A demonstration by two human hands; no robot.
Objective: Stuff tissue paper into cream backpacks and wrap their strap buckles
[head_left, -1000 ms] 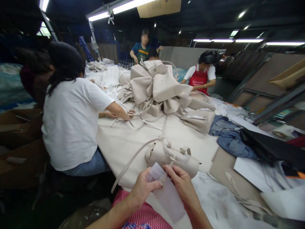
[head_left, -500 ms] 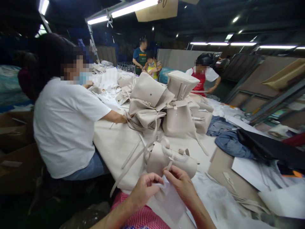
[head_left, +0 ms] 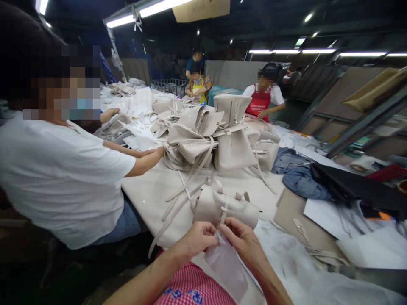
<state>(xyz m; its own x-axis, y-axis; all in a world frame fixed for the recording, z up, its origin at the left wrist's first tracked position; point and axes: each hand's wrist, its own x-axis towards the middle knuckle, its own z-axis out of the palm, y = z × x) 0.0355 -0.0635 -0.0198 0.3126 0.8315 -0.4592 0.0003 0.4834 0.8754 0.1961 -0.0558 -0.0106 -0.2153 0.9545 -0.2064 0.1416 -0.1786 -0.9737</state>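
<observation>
A small cream handbag [head_left: 243, 215] lies on the table just in front of me, a clear wrap on its top handle. A narrow strap [head_left: 224, 212] hangs from its front toward my fingertips. My left hand [head_left: 199, 240] is closed, pinching the upper edge of a thin white sheet [head_left: 226, 264] that drapes between my wrists. My right hand [head_left: 241, 237] is closed in a pinch at the strap's lower end, close beside the sheet's top. Whether its fingers also hold the sheet is hidden.
Beyond the handbag rises a pile of cream bags [head_left: 235, 150] with trailing straps. A person in a white shirt [head_left: 73, 178] sits at left, an arm reaching to the pile. Blue-grey cloth [head_left: 302, 180], a beige panel [head_left: 288, 216] and crumpled clear plastic [head_left: 286, 262] lie at right.
My view has shifted a little. The person at left leans forward with both forearms showing. The top bag's flap on the pile has moved. My hands keep their pinch near the strap.
</observation>
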